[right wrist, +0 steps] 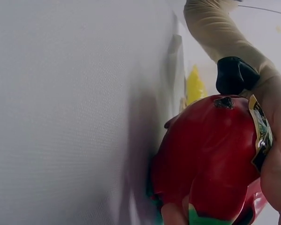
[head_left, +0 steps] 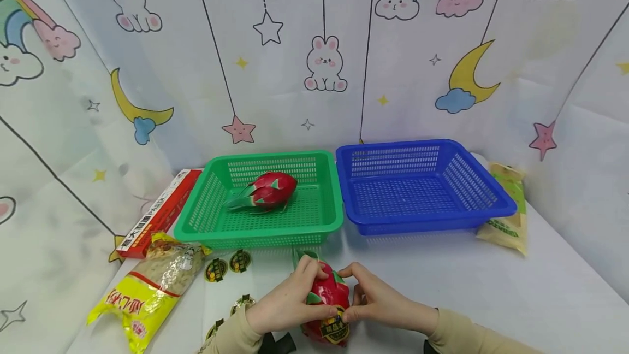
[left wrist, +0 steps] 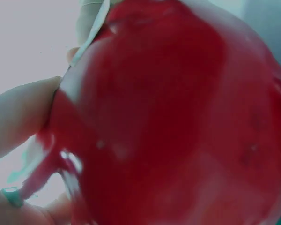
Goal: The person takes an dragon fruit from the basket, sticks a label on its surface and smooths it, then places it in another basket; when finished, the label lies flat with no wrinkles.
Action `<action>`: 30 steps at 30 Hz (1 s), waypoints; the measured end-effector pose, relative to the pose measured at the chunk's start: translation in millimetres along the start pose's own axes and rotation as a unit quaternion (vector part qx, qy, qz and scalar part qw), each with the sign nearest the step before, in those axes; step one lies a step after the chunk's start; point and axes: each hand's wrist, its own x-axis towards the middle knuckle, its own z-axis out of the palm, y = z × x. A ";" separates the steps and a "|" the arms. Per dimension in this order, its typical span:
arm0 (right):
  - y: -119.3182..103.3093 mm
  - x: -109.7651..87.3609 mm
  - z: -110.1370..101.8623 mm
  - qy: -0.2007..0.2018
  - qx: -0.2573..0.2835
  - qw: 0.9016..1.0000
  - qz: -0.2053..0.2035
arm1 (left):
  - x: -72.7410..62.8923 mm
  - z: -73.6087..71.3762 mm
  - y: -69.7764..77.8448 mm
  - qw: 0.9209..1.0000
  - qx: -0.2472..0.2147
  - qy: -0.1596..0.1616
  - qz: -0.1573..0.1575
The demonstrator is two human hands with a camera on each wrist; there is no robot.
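A red dragon fruit (head_left: 330, 290) with green-tipped scales lies on the white table in front of me. My left hand (head_left: 290, 295) grips it from the left, with the thumb on a black-and-gold sticker (head_left: 335, 330) at its near end. From the other side my right hand (head_left: 380, 300) holds the fruit, its index finger on top and its thumb at the sticker's upper edge. In the right wrist view one edge of the sticker (right wrist: 261, 129) stands off the red skin. The fruit (left wrist: 154, 112) fills most of the left wrist view, hiding much of the left hand.
A green basket (head_left: 257, 237) holding another dragon fruit (head_left: 275, 189) stands behind. Beside it is a blue basket (head_left: 427, 223). Several round stickers (head_left: 216, 270) lie left of my hands. A yellow snack bag (head_left: 157, 288), a red box (head_left: 162, 209) and a green-and-beige bag (head_left: 508, 223) lie around.
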 end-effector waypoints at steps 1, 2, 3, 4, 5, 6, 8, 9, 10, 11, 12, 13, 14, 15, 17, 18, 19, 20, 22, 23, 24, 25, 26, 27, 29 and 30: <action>0.1 0.4 -0.1 0.000 0.001 1.000 0.000 | 0.0 0.1 -0.4 1.000 0.002 0.002 0.002; 0.1 0.7 -0.2 0.001 0.003 1.000 -0.001 | -0.1 0.1 -0.9 1.000 0.005 0.003 0.003; 0.3 1.0 -0.3 0.002 0.004 1.000 -0.002 | -0.1 0.3 -1.5 1.000 0.008 0.004 0.006; 0.6 1.3 -0.3 0.003 0.006 1.000 -0.003 | -0.2 0.4 -2.3 1.000 0.010 0.005 0.009; 0.9 1.6 -0.3 0.004 0.006 1.000 -0.005 | -0.3 0.3 -3.2 1.000 0.015 0.004 0.014; 1.4 1.8 -0.3 0.006 0.006 1.000 -0.005 | -0.5 0.0 -4.5 1.000 0.018 0.001 0.021; 2.3 1.7 -0.4 0.006 0.004 1.000 -0.001 | -1.5 -0.9 -7.6 0.999 0.022 -0.009 0.039; 2.7 1.3 -0.5 0.007 0.000 1.000 0.003 | -2.5 -0.8 -9.2 0.999 0.025 -0.012 0.046; 3.1 0.7 -0.7 0.005 -0.004 1.000 0.007 | -3.8 -0.4 -10.6 0.998 0.031 -0.012 0.053; 3.7 -0.1 -0.9 0.003 -0.008 1.000 0.010 | -5.5 0.7 -11.7 0.998 0.040 -0.007 0.056; 4.0 -1.2 -1.2 0.000 -0.011 1.000 0.014 | -7.5 2.7 -12.6 0.997 0.046 0.002 0.055; 4.2 -2.7 -1.4 -0.005 -0.011 1.000 0.017 | -9.9 5.6 -13.0 0.997 0.053 0.016 0.053; 4.4 -4.3 -1.0 -0.012 -0.011 1.000 0.017 | -12.2 9.3 -13.0 0.996 0.062 0.034 0.046; 4.4 -5.9 -0.3 -0.017 -0.015 1.000 0.014 | -14.6 13.5 -12.7 0.995 0.069 0.054 0.038; 4.4 -8.4 2.9 -0.024 -0.028 0.999 -0.002 | -18.1 22.4 -11.9 0.993 0.074 0.093 0.019; 4.1 -9.1 5.3 -0.023 -0.039 0.999 -0.011 | -19.0 26.6 -11.9 0.991 0.071 0.111 0.013; 3.5 -9.4 8.1 -0.018 -0.052 0.998 -0.020 | -19.6 30.2 -11.6 0.990 0.071 0.124 0.008; 3.5 -9.3 11.0 -0.009 -0.068 0.997 -0.031 | -20.0 32.9 -11.2 0.989 0.070 0.134 0.001; 3.4 -9.1 15.7 0.010 -0.090 0.995 -0.038 | -20.2 36.2 -11.1 0.987 0.069 0.144 -0.003; 3.3 -9.0 17.5 0.017 -0.095 0.995 -0.035 | -20.1 36.6 -10.9 0.987 0.070 0.145 -0.002; 2.8 -8.9 18.7 0.022 -0.097 0.995 -0.031 | -20.2 36.1 -10.8 0.987 0.073 0.142 -0.001; 2.3 -8.9 19.5 0.024 -0.095 0.995 -0.026 | -20.6 34.8 -10.3 0.988 0.078 0.136 -0.001; 2.0 -9.0 19.8 0.024 -0.094 0.995 -0.022 | -20.9 32.9 -10.3 0.989 0.080 0.128 0.001; 1.2 -9.2 19.7 0.021 -0.091 0.995 -0.017 | -21.1 30.6 -10.4 0.990 0.082 0.118 0.004; -0.6 -9.2 18.9 0.015 -0.090 0.996 -0.013 | -21.4 24.9 -10.5 0.991 0.091 0.097 0.012; -1.3 -9.2 17.9 0.011 -0.091 0.996 -0.015 | -21.8 21.8 -10.7 0.991 0.099 0.086 0.017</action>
